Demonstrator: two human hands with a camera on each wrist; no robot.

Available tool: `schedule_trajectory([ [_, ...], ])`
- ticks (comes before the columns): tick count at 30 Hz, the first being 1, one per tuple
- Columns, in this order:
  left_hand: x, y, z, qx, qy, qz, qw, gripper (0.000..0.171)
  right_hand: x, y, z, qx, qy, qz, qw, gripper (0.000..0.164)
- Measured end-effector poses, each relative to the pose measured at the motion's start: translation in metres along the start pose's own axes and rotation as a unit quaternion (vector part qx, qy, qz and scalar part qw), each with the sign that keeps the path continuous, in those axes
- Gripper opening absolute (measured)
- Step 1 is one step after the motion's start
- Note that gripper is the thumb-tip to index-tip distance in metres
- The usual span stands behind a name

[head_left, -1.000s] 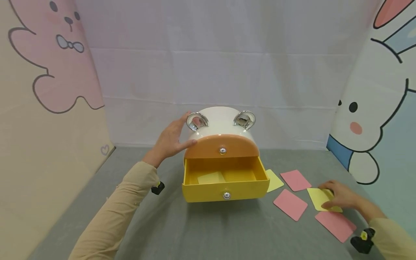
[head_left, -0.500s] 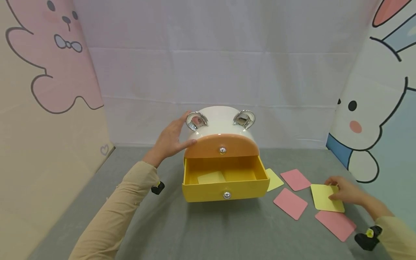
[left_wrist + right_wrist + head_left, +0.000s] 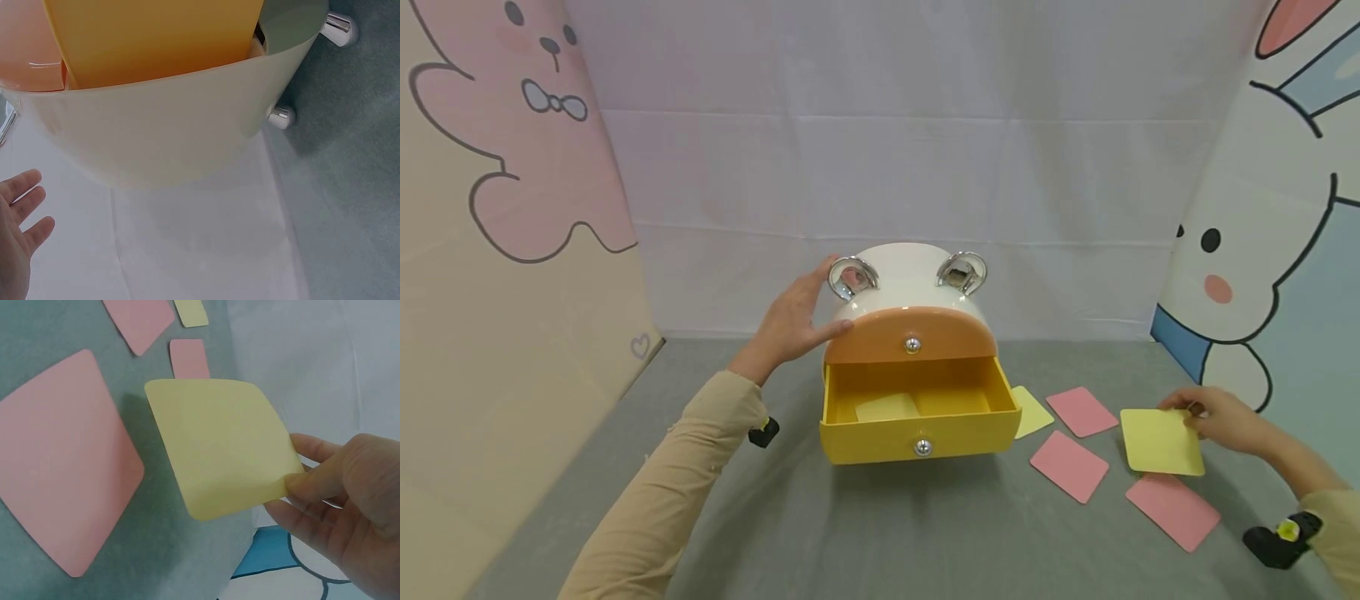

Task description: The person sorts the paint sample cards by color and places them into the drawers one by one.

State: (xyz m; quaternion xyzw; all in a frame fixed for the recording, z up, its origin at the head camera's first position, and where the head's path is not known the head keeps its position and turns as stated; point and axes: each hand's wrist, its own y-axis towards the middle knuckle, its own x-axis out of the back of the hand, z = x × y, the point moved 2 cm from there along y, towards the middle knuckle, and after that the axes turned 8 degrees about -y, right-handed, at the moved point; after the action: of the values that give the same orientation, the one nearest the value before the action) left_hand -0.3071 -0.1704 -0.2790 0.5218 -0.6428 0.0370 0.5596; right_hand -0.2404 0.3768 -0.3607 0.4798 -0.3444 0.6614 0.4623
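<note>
My right hand [image 3: 1223, 418] pinches a yellow card [image 3: 1163, 443] by its edge; in the right wrist view the card [image 3: 219, 447] is raised off the table, thumb on its face. My left hand [image 3: 790, 325] rests at the left side of a white storage box [image 3: 906, 275] with silver ears, its thumb by the orange top drawer [image 3: 880, 337]. In the left wrist view the fingers of that hand [image 3: 15, 231] are spread. The yellow lower drawer [image 3: 872, 442] stands pulled out. Another yellow card [image 3: 887, 407] lies inside it.
On the grey table [image 3: 895, 542], right of the box, lie a pink card [image 3: 1082, 412], a second pink card [image 3: 1070, 467] and a third pink card [image 3: 1173, 510]. One more yellow card [image 3: 1031, 412] lies beside the drawer, partly hidden. Cloth walls [image 3: 910, 150] surround the table.
My right hand has lifted the yellow card off the table and moved it slightly right and away from me. The left hand and the box have not visibly moved.
</note>
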Motion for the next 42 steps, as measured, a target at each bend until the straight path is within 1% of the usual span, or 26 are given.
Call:
schedule_trajectory([
  [4, 0.001, 0.0, -0.001, 0.001, -0.001, 0.0, 1.0, 0.088, 0.017, 0.004, 0.009, 0.014, -0.022, -0.026, 0.999, 0.027],
  [6, 0.002, 0.0, -0.001, 0.001, -0.001, 0.0, 1.0, 0.088, 0.025, 0.006, 0.016, 0.027, -0.035, -0.052, 0.998, 0.028],
  [8, 0.002, 0.0, -0.002, 0.001, -0.001, 0.001, 1.0, 0.088, 0.033, 0.008, 0.024, 0.045, -0.047, -0.085, 0.994, 0.028],
  [11, 0.001, 0.0, -0.001, 0.0, -0.002, 0.003, 1.0, 0.088, 0.042, 0.01, 0.04, 0.077, -0.057, -0.133, 0.987, 0.028],
  [15, 0.0, 0.001, -0.001, 0.0, -0.003, 0.003, 1.0, 0.087, 0.056, 0.017, 0.066, 0.097, -0.051, -0.161, 0.981, 0.026],
  [19, 0.0, 0.001, -0.001, -0.001, -0.001, 0.0, 1.0, 0.087, 0.072, 0.026, 0.092, 0.101, -0.034, -0.165, 0.98, 0.026],
  [20, 0.0, 0.001, -0.001, -0.001, -0.001, -0.001, 1.0, 0.087, 0.076, 0.028, 0.099, 0.108, -0.029, -0.167, 0.98, 0.027],
  [22, 0.0, 0.001, -0.001, -0.002, -0.001, -0.002, 1.0, 0.088, 0.083, 0.033, 0.112, 0.111, -0.016, -0.162, 0.98, 0.027],
  [24, 0.0, 0.001, -0.001, -0.002, 0.0, -0.002, 1.0, 0.088, 0.088, 0.038, 0.127, 0.122, -0.008, -0.161, 0.979, 0.028],
  [27, 0.0, 0.0, 0.0, 0.0, 0.001, -0.001, 1.0, 0.088, 0.092, 0.045, 0.151, 0.148, -0.01, -0.168, 0.975, 0.028],
  [30, 0.0, 0.0, 0.0, 0.004, 0.003, 0.0, 1.0, 0.088, 0.091, 0.051, 0.176, 0.183, -0.011, -0.181, 0.966, 0.029],
  [33, 0.0, 0.0, -0.001, 0.008, 0.003, 0.001, 1.0, 0.088, 0.086, 0.057, 0.197, 0.215, 0.003, -0.186, 0.959, 0.03],
  [37, 0.0, 0.0, -0.001, 0.012, 0.005, 0.002, 0.9999, 0.088, 0.077, 0.064, 0.219, 0.237, 0.031, -0.168, 0.956, 0.029],
  [42, 0.0, -0.001, -0.001, 0.014, 0.005, 0.002, 0.9999, 0.088, 0.066, 0.074, 0.235, 0.239, 0.03, -0.159, 0.957, 0.028],
])
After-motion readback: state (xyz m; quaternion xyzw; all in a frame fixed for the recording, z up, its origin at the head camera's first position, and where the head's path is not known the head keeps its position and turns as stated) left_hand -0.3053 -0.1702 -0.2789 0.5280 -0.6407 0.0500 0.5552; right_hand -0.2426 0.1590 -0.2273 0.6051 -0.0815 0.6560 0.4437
